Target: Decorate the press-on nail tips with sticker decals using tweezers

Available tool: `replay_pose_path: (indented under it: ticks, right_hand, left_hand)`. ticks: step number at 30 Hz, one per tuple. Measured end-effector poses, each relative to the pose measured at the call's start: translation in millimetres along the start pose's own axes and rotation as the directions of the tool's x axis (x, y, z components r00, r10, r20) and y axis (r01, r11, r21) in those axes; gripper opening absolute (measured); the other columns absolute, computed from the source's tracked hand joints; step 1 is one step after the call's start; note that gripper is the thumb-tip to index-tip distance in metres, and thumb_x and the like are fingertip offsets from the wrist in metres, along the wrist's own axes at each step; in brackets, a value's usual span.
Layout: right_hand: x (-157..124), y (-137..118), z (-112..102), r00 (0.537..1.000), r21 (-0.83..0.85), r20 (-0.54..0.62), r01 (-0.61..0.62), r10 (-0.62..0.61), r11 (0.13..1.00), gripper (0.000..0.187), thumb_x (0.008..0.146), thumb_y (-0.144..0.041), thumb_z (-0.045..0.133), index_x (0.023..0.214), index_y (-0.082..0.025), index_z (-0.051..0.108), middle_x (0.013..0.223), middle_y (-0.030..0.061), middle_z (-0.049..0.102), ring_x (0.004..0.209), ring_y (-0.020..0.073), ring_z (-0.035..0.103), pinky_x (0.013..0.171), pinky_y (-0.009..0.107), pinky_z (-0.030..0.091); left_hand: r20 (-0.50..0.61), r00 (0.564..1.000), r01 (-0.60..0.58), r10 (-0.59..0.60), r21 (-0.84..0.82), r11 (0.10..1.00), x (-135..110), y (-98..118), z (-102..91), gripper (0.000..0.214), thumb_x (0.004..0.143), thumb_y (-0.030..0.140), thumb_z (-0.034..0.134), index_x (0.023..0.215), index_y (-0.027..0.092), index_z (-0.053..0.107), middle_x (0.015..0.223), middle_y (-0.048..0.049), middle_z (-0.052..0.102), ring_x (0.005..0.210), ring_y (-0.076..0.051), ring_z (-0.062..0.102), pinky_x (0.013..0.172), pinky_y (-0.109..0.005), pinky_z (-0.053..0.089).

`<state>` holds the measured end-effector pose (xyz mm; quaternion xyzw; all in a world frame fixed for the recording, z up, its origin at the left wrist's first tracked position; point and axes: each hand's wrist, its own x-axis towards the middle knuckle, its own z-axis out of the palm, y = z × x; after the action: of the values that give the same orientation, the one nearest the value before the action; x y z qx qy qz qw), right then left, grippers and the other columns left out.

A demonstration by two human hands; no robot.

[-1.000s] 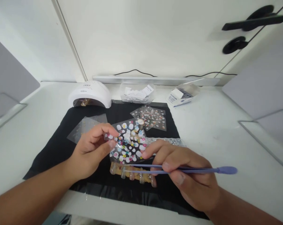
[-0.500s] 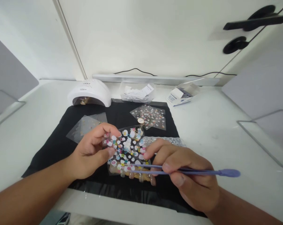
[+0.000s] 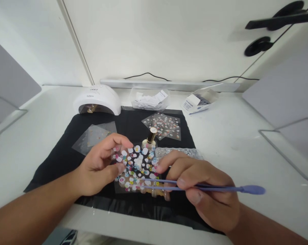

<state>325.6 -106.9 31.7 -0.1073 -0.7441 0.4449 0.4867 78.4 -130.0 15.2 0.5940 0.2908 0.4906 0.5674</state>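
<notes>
Pinching the sticker sheet (image 3: 140, 162) with the left hand (image 3: 99, 166), partly covering the nail tips (image 3: 154, 193) over the black mat (image 3: 59, 165) — gripping purple tweezers (image 3: 220, 188) in the right hand (image 3: 210, 197), keeping prongs parted — showing no sticker lifted between them yet.

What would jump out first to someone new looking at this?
Probably the sticker sheet, bright against the black cloth, held in the left hand. Next, the purple tweezers in the right hand. Behind, the white lamp stands at the cloth's far left corner.
</notes>
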Motion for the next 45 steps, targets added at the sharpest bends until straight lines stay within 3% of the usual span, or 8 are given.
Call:
replay_pose_path:
  ticks: [14, 20, 28, 35, 39, 45]
  right_hand:
    - [-2, 2, 1, 1.0, 0.022, -0.028, 0.002, -0.001, 1.0, 0.02, 0.096, -0.026, 0.057, 0.109, -0.028, 0.071, 0.071, 0.0037, 0.071, 0.077, 0.0222, 0.069, 0.072, 0.043, 0.06]
    - [-3, 3, 2, 0.999, 0.048, -0.037, 0.001, 0.001, 0.999, 0.021, 0.095, -0.023, 0.057, 0.109, -0.026, 0.072, 0.073, 0.0053, 0.071, 0.078, 0.0226, 0.069, 0.072, 0.042, 0.059]
    - [-3, -1, 3, 0.997, -0.042, -0.05, 0.062, -0.064, 0.997, 0.022, 0.094, -0.023, 0.056, 0.108, -0.025, 0.072, 0.071, 0.0057, 0.07, 0.073, 0.0229, 0.07, 0.07, 0.042, 0.06]
    - [1, -9, -2, 0.991, -0.128, 0.065, 0.122, -0.114, 0.984, 0.013, 0.094, -0.021, 0.057, 0.102, -0.018, 0.067, 0.071, 0.0073, 0.073, 0.073, 0.0225, 0.072, 0.076, 0.042, 0.062]
    - [-1, -5, 0, 0.991, -0.105, -0.005, 0.13, -0.131, 0.986, 0.013, 0.094, -0.021, 0.057, 0.1, -0.018, 0.067, 0.071, 0.0056, 0.073, 0.068, 0.0203, 0.07, 0.077, 0.042, 0.06]
    - [-3, -2, 2, 0.988, -0.103, -0.034, 0.147, -0.151, 0.984, 0.013, 0.094, -0.021, 0.056, 0.101, -0.018, 0.067, 0.069, 0.0032, 0.07, 0.064, 0.0188, 0.067, 0.075, 0.042, 0.057]
  left_hand:
    - [0.052, 0.998, 0.032, -0.031, -0.012, 0.999, -1, 1, -0.2, 0.027, 0.093, 0.019, 0.063, 0.117, 0.032, 0.063, 0.089, -0.0008, 0.063, 0.068, -0.009, 0.054, 0.064, -0.017, 0.048]
    - [0.013, 1.0, 0.016, -0.016, 0.002, 1.0, 1, 3, 3.3, 0.027, 0.089, 0.018, 0.069, 0.113, 0.03, 0.067, 0.087, -0.0004, 0.065, 0.067, -0.008, 0.057, 0.065, -0.016, 0.051]
    - [-0.126, 0.991, -0.031, 0.045, 0.108, 0.994, 6, 2, 7.7, 0.034, 0.078, 0.009, 0.079, 0.106, 0.028, 0.073, 0.086, 0.0017, 0.07, 0.07, -0.007, 0.063, 0.065, -0.011, 0.054]
    - [-0.115, 0.993, 0.033, -0.021, 0.106, 0.994, 1, 6, 11.3, 0.038, 0.082, 0.006, 0.074, 0.109, 0.032, 0.073, 0.092, 0.0042, 0.073, 0.079, -0.005, 0.067, 0.074, -0.009, 0.055]
    - [-0.079, 0.996, -0.027, 0.047, 0.231, 0.972, 1, 9, 10.9, 0.038, 0.082, 0.005, 0.072, 0.111, 0.029, 0.072, 0.093, 0.0031, 0.07, 0.077, -0.006, 0.065, 0.072, -0.01, 0.053]
    - [0.064, 0.97, -0.239, 0.234, 0.415, 0.878, 4, 10, 9.0, 0.031, 0.082, 0.005, 0.069, 0.109, 0.02, 0.069, 0.087, -0.0016, 0.066, 0.075, -0.01, 0.061, 0.068, -0.019, 0.05]
